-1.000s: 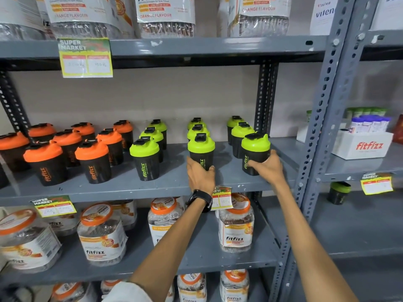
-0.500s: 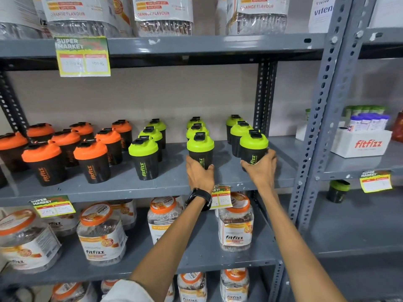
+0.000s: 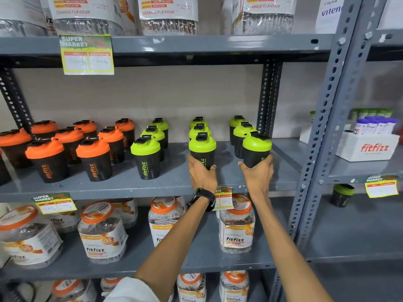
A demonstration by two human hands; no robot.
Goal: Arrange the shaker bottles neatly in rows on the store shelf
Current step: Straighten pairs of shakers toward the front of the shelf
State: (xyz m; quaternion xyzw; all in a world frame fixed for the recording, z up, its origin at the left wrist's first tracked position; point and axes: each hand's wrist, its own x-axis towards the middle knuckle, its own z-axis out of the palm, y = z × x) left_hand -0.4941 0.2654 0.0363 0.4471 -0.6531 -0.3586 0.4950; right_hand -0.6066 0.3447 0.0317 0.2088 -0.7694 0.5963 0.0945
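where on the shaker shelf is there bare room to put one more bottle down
Bare shelf shows along the front edge, in the lane between the left green row and the middle green row, and right of the right green row up to the post. The orange shakers at the left are packed tight.

Around the grey middle shelf [image 3: 122,186], much is lost. The left hand [image 3: 201,174] covers the lower front of the front-middle green shaker [image 3: 202,149], and the right hand [image 3: 258,174] covers the base of the front-right green shaker [image 3: 256,150] (fingers behind both cannot be seen). Behind those, the rear green shakers [image 3: 199,123] show only lids. At the shelf's left end, an orange shaker [image 3: 13,147] is cut by the edge. Above it, the pouches [image 3: 168,14] lose their tops. The price tag [image 3: 87,54] has figures too faint to read.
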